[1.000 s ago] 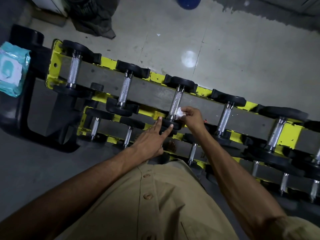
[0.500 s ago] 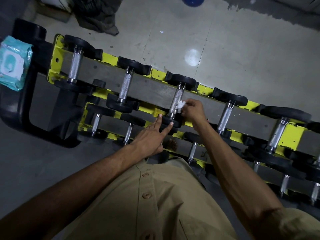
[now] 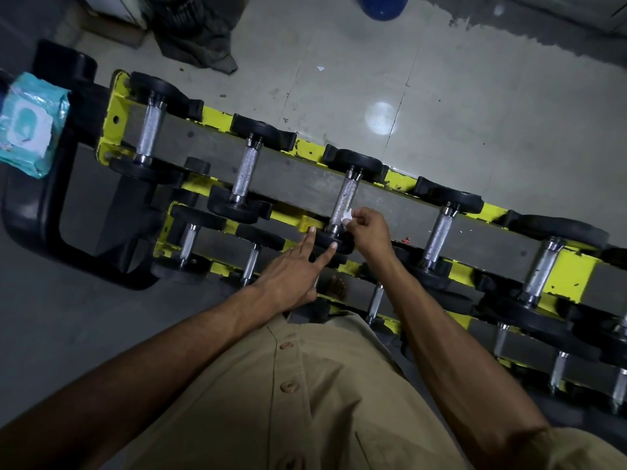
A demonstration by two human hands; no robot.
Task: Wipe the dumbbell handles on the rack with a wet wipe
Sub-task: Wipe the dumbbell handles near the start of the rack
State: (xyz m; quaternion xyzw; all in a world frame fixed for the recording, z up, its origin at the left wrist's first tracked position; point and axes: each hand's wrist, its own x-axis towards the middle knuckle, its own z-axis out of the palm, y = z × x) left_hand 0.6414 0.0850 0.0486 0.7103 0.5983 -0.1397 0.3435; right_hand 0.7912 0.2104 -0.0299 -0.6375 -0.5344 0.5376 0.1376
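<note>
Head view | right hand [image 3: 369,228] pinches wet wipe [image 3: 346,217] on handle [image 3: 346,195], near end | axis runs toward far edge of rack [image 3: 217,117] | left hand [image 3: 291,273] flat on plate [image 3: 324,239]

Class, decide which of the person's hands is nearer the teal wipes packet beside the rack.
Left. The left hand rests on a dumbbell's near end, well along the rack from the wipes packet; the right hand, pinching a wet wipe, is farther still.

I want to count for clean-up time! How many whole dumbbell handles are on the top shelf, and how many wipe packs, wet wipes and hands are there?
dumbbell handles: 5
wipe pack: 1
wet wipe: 1
Hands, left hand and right hand: 2
Total: 9
</note>
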